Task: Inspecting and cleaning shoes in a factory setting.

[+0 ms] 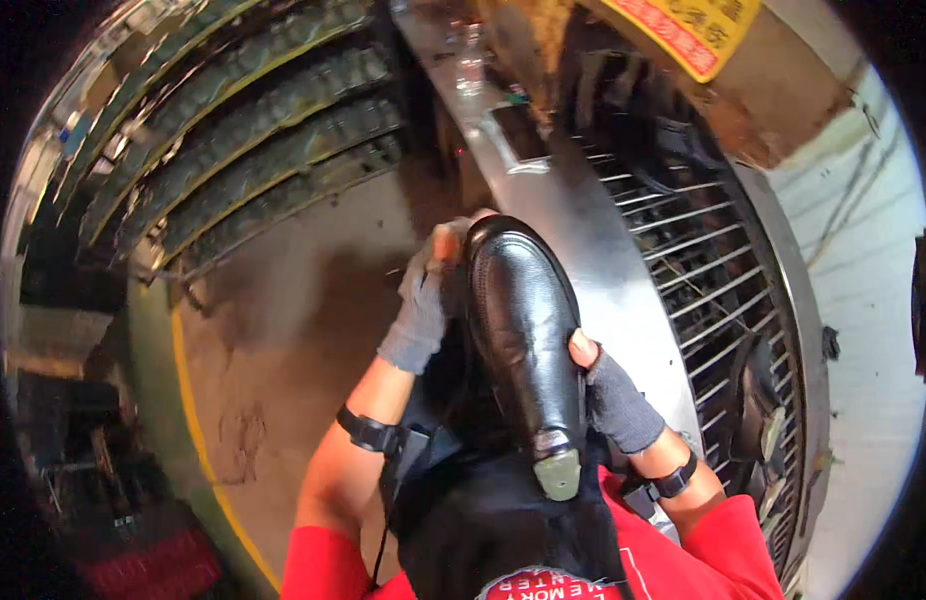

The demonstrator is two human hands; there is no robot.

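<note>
Hands: while the left hand (423, 300) clasps the shoe (523, 310) by its toe, the right hand (620, 400) grips its side.
Rack (795, 275), 3 o'clock: another shoe (751, 400).
Shelves (293, 172), 10 o'clock: blurred contents (333, 75).

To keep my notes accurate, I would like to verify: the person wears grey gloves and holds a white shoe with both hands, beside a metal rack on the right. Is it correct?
Only the colour is wrong: the head view shows a black shoe, held in the gloved left hand and right hand, beside the metal rack.
</note>
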